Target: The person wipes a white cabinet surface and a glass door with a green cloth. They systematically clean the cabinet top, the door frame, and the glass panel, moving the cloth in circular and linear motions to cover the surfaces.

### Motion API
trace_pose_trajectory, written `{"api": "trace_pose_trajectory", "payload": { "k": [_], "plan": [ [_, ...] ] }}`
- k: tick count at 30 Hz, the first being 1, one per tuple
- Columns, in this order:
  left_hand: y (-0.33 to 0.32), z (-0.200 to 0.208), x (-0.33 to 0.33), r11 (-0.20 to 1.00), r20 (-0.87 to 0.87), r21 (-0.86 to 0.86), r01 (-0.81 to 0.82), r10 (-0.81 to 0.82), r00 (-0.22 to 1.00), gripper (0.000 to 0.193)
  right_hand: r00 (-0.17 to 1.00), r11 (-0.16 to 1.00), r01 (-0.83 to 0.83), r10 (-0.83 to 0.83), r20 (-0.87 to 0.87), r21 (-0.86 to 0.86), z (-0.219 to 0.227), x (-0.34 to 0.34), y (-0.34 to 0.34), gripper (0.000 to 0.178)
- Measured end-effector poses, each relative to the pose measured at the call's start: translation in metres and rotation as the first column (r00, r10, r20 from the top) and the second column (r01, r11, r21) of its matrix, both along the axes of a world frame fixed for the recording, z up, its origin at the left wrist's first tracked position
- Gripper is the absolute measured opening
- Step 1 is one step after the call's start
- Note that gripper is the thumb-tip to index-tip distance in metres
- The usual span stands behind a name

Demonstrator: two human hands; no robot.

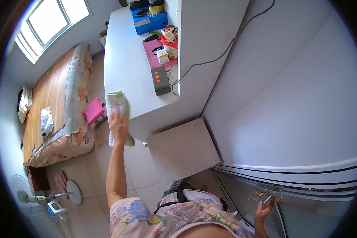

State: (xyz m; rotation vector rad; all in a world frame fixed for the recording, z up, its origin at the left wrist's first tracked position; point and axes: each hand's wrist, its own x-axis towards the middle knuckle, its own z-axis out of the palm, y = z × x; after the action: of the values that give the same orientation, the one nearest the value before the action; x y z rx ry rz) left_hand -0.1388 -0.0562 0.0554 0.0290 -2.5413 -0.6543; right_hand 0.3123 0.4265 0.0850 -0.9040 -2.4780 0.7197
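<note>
My left hand [118, 123] reaches out to the near left corner of the white desk [127, 85]. Its fingers, a little blurred, grip a pale green and white cloth [123, 104]. Part of this cloth lies against the desktop edge and part hangs down past it. Low on the right, my right hand [261, 213] is closed around the metal handle [268, 199] of a glass door [305, 214]. A bunch of keys [251, 198] is beside that handle.
A dark box with orange buttons [160, 81] stands on the desk with its cable, near a pink mat [150, 51] and a blue box [150, 23]. Below are a wooden stool [182, 148] and a pink chair [93, 111]. A bed [47, 107] and a fan [23, 194] are left.
</note>
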Motion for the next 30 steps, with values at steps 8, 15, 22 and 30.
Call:
{"api": "trace_pose_trajectory", "payload": {
  "k": [8, 15, 22, 30],
  "plan": [
    [0.015, -0.013, -0.027, 0.908, 0.349, -0.382, 0.173, -0.032, 0.937, 0.055, 0.983, 0.998, 0.068, -0.067, 0.170, 0.004, -0.014, 0.021, 0.014, 0.031],
    [0.027, -0.006, -0.135, 0.914, 0.492, -0.405, 0.033, 0.187, 0.850, 0.055, 0.988, 0.988, 0.125, -0.133, 0.080, 0.094, 0.002, 0.001, -0.006, 0.035],
    [0.067, -0.011, -0.160, 0.912, 0.351, -0.407, -0.051, 0.207, 0.913, 0.050, 0.993, 0.971, 0.116, -0.107, -0.050, 0.211, 0.005, -0.010, -0.008, 0.012],
    [0.063, -0.015, -0.107, 0.928, 0.168, -0.357, 0.107, -0.048, 0.985, 0.043, 1.000, 0.944, 0.018, -0.024, 0.014, 0.331, 0.003, -0.005, -0.002, 0.014]
  ]
}}
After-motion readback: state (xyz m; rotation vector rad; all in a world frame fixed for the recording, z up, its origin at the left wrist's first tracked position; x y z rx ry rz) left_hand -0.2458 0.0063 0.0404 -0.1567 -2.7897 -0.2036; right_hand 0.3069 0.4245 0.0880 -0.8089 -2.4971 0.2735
